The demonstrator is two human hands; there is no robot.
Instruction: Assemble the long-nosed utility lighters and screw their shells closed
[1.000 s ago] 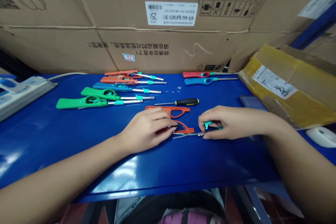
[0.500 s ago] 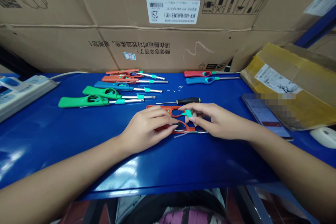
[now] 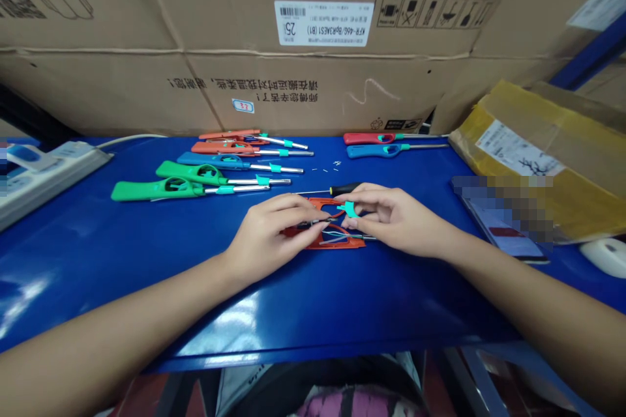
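Two halves of an orange lighter casing lie between my hands; the near half [image 3: 342, 245] shows thin wires and a metal tube at its right end. My left hand [image 3: 281, 228] pinches a small black part over this casing. Between the thumb and index finger of my right hand [image 3: 386, 215] is a teal trigger piece [image 3: 350, 209]. Behind, a black and yellow screwdriver [image 3: 342, 189] is partly hidden by my right fingers. The far casing half [image 3: 320, 203] is partly covered by my left hand.
Several green, blue and orange lighters [image 3: 190, 189] lie at the back left. A red lighter [image 3: 369, 138] and a blue one [image 3: 374, 151] lie at the back right. A power strip [image 3: 53, 172], phone [image 3: 503, 221], yellow-taped package [image 3: 548, 163] and white mouse [image 3: 606, 256] flank them.
My left hand has raised the black part out of the near casing half. The teal trigger piece has turned slightly in my right hand, which has shifted a little left.
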